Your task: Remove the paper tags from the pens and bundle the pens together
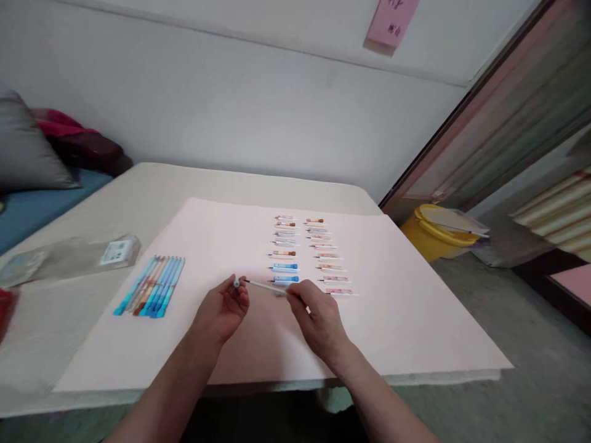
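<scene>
My right hand point(318, 314) pinches a thin white pen refill point(268, 286), its dark tip pointing left. My left hand point(224, 307) is closed around a small pen part whose pale teal end point(237, 283) shows at the fingertips; the rest is hidden by the fingers. The refill's tip is close to that end, though I cannot tell whether they touch. Beyond my hands, two columns of pen parts lie in pairs, including a blue pen barrel point(285, 268) and a brown-topped one point(281, 253), with white refills beside them.
A row of blue and brown pens point(159, 286) lies at the left on the pale pink sheet point(415, 326). Beside it is a clear plastic wrapper point(76, 258) with a white label. A yellow bucket point(422, 237) stands on the floor to the right. A wall borders the table's far side.
</scene>
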A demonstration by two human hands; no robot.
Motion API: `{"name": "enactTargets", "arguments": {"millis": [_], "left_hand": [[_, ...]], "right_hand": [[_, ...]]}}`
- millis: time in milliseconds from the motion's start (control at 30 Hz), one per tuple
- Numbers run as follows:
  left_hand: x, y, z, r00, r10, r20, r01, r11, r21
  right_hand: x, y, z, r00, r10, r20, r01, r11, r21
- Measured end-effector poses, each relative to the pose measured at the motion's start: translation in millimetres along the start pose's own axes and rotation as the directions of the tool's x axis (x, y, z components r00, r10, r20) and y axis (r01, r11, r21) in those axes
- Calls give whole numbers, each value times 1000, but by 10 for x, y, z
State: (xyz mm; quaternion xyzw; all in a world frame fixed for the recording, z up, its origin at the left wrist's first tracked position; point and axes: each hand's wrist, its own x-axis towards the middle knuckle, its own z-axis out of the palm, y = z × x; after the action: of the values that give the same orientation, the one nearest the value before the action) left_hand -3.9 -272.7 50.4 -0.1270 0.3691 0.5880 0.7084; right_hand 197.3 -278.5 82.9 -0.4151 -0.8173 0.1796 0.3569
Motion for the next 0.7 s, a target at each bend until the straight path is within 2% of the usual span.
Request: {"name": "enactTargets", "arguments": {"millis": [67,133,433,533,700], "left_hand": [[13,3,-8,1000,12,3,-12,1000,6],[21,-1,-14,1000,22,-7,-22,1000,16],[11,-36,18,992,112,-55,-109,992,60],[-16,-60,41,980,193,-56,-186,977,109],[-69,-140,65,948,318,5,-313,930,194]], "right_hand": [[-22,-29,11,994,-74,-85,71,997,-33],[-36,-50,14,987,-123,-107,115,990,-78],[-40,-138,52,982,-188,0,185,964,-192],[-42,-130,78,981,-193,14,191,959,-211],[-42,-116,106,984,-180,11,178,957,-228]]}}
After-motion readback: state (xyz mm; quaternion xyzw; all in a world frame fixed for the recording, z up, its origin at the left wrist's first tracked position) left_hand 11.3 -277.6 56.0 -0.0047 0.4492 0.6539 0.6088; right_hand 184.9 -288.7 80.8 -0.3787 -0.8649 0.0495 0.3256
